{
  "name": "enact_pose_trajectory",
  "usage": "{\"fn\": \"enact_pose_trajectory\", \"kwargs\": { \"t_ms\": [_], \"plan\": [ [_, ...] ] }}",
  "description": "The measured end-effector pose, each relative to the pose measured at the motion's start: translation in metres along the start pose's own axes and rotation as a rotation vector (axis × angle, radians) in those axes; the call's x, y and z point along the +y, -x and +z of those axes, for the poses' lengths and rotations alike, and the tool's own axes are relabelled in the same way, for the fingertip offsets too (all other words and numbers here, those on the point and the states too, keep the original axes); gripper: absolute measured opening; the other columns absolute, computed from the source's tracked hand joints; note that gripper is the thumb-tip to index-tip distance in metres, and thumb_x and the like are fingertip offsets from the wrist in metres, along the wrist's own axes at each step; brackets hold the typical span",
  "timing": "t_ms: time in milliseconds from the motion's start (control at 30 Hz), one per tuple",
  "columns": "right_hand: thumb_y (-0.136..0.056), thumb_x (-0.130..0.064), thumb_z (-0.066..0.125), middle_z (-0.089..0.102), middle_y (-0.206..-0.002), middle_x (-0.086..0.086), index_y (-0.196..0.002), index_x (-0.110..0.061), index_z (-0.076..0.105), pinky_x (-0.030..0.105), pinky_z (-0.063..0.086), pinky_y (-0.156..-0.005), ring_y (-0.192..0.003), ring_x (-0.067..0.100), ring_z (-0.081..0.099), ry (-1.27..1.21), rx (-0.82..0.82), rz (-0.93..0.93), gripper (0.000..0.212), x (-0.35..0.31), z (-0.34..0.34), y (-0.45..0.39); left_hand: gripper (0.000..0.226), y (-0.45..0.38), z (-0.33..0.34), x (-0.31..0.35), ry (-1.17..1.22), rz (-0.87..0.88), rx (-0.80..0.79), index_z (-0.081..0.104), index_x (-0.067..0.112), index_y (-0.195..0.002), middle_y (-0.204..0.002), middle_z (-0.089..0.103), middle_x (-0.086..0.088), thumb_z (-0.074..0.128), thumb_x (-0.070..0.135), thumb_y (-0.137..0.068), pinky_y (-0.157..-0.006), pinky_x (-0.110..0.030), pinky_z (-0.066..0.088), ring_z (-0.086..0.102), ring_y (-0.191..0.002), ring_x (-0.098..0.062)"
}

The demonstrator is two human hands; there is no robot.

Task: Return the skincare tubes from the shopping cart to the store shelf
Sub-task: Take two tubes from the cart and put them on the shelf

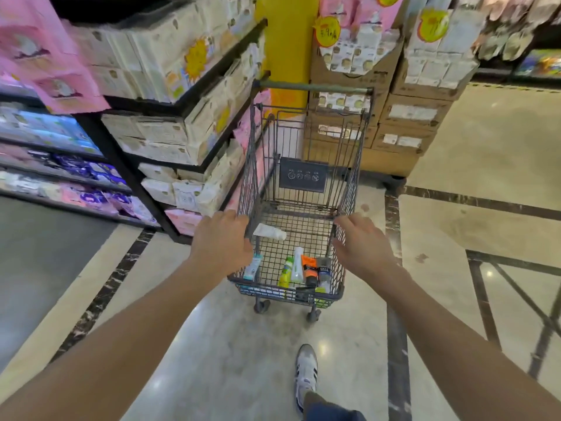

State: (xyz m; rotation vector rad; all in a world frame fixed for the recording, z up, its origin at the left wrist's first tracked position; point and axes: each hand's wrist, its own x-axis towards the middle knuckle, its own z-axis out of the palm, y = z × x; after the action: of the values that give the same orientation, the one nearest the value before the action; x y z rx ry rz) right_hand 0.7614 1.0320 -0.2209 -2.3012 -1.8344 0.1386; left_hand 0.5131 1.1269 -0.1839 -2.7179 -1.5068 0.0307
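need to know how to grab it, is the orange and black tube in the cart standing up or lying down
Lying down: the orange and black tube rests flat on the cart floor.

Tubes (297, 265) lie in cart (349, 189) (near end); shelf (170, 123) left.
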Motion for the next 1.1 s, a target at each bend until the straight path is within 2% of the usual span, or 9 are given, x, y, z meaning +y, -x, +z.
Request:
{"fn": "enact_pose_trajectory", "kwargs": {
  "t_ms": [200,300,500,667,800,933,1100],
  "plan": [
    [-0.092,-0.032,0.058,0.057,-0.127,0.003,-0.130,-0.020,0.053,0.042,0.052,-0.091,-0.115,0.026,0.054,-0.045,-0.085,-0.042,0.041,0.033,0.031,-0.091,0.031,-0.086,0.014,-0.009,0.069,-0.066,-0.107,0.063,0.015,-0.109,-0.101,0.064,-0.006,0.055,0.023,-0.079,-0.078,-0.040,0.054,0.061,-0.093,-0.028],
    [-0.092,-0.029,0.059,0.057,-0.128,0.006,-0.130,-0.017,0.053,0.044,0.052,-0.091,-0.117,0.028,0.054,-0.074,-0.130,-0.045,0.041,0.039,0.047,-0.125,0.028,-0.115,0.027,-0.012,0.085,-0.106,-0.144,0.062,0.017,-0.108,-0.102,0.063,-0.004,0.055,0.024,-0.082,-0.077,-0.037,0.053,0.061,-0.094,-0.027],
    [-0.093,-0.024,0.059,0.054,-0.131,0.006,-0.134,-0.017,0.050,0.043,0.050,-0.090,-0.121,0.029,0.050,-0.093,-0.259,-0.018,0.042,0.046,0.097,-0.171,0.030,-0.160,0.085,-0.014,0.131,-0.100,-0.258,0.062,0.019,-0.113,-0.104,0.064,-0.003,0.056,0.024,-0.084,-0.078,-0.035,0.049,0.062,-0.094,-0.026],
    [-0.089,-0.011,0.060,0.055,-0.128,0.006,-0.135,-0.018,0.049,0.042,0.051,-0.087,-0.117,0.029,0.052,-0.047,-0.373,0.019,0.047,0.061,0.165,-0.199,0.038,-0.191,0.162,-0.016,0.127,-0.011,-0.457,0.055,0.019,-0.126,-0.114,0.063,-0.004,0.055,0.025,-0.088,-0.088,-0.037,0.050,0.060,-0.103,-0.024],
    [-0.088,-0.006,0.060,0.055,-0.128,0.006,-0.133,-0.018,0.049,0.042,0.052,-0.087,-0.118,0.029,0.051,-0.006,-0.491,0.064,0.047,0.073,0.227,-0.217,0.034,-0.207,0.234,-0.029,0.082,0.016,-0.615,0.057,0.017,-0.120,-0.108,0.062,-0.004,0.053,0.025,-0.087,-0.083,-0.037,0.052,0.061,-0.097,-0.024],
    [-0.087,-0.003,0.059,0.054,-0.129,0.007,-0.133,-0.019,0.048,0.046,0.052,-0.089,-0.122,0.031,0.049,0.029,-0.650,0.044,0.050,0.075,0.299,-0.231,0.041,-0.217,0.309,-0.036,0.040,0.029,-0.773,0.058,0.017,-0.121,-0.119,0.062,-0.007,0.060,0.028,-0.082,-0.088,-0.035,0.045,0.060,-0.105,-0.025],
    [-0.088,-0.006,0.055,0.049,-0.138,0.005,-0.140,-0.019,0.045,0.044,0.048,-0.094,-0.128,0.029,0.045,0.049,-0.791,-0.010,0.054,0.068,0.369,-0.236,0.045,-0.212,0.389,-0.030,0.013,-0.045,-0.877,0.057,0.012,-0.121,-0.118,0.061,-0.010,0.065,0.028,-0.080,-0.091,-0.038,0.045,0.059,-0.110,-0.029]
  ]
}}
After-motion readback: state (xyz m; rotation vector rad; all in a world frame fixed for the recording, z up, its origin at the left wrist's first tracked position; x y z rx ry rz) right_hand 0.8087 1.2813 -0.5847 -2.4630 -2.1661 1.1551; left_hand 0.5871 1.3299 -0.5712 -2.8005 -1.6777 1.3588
